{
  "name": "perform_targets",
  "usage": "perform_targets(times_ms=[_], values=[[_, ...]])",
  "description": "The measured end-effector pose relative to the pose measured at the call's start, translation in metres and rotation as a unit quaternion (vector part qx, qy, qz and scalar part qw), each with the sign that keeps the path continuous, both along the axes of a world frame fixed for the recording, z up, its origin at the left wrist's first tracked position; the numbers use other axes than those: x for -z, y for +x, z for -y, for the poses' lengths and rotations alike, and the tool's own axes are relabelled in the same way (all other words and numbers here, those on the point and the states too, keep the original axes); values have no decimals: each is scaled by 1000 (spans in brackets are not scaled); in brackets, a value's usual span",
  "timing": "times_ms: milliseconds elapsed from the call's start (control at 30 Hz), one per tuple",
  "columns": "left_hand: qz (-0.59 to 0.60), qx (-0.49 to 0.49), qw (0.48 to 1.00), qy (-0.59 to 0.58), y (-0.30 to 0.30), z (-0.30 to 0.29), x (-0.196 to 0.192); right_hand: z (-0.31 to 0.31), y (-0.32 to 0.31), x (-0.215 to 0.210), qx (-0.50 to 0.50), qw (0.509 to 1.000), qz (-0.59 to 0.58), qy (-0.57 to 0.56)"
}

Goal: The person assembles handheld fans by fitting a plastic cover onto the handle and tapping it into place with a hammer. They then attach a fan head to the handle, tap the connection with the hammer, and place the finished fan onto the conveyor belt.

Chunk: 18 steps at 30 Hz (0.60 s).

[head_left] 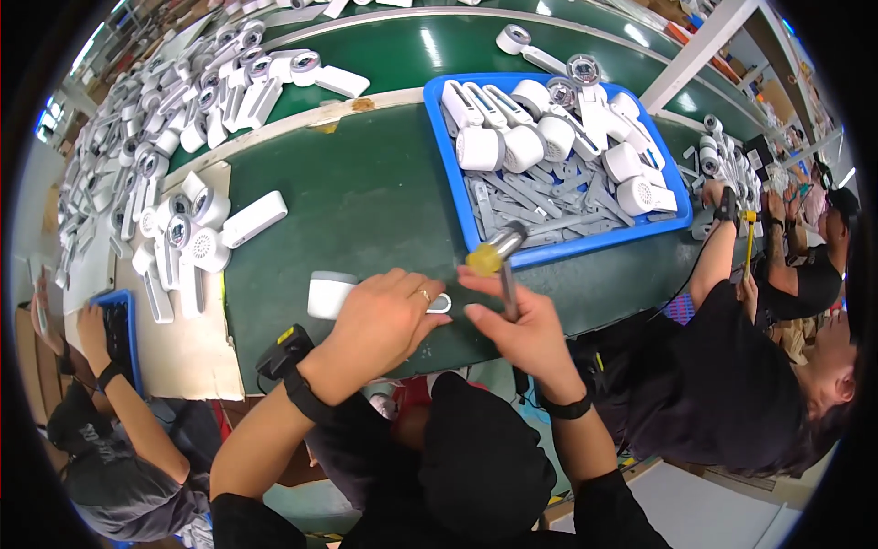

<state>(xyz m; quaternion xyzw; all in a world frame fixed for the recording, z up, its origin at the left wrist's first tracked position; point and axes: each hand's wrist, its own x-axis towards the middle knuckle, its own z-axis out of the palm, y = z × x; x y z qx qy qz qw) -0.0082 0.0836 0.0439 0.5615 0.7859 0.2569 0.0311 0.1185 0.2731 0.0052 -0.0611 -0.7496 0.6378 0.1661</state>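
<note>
My left hand [389,316] is closed over a white handheld device [331,295] lying on the green bench top. Its round head sticks out on the left of the hand, and the looped end of its handle shows by the fingertips. Much of the handle is hidden under the fingers. My right hand [530,334] grips a small mallet [489,257] with a clear yellow face and a dark far end. The mallet head is raised just above and to the right of the left hand.
A blue tray [558,256] of grey strips and white devices stands behind my right hand. White devices [206,242] lie on cardboard at left, beside a large heap [151,151]. Behind runs a green conveyor [421,46]. Co-workers sit on both sides; the right one's arm [718,252] reaches over the bench.
</note>
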Motion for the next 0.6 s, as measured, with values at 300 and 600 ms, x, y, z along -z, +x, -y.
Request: perform_targets(times_ms=[300,600], values=[[-33,-15,999,-9,0,-8,13,10,-7,-21,-60,968,199,-137],[-48,-15,998,42,1,-10,17,11,-4,-8,-42,993,109,-19]])
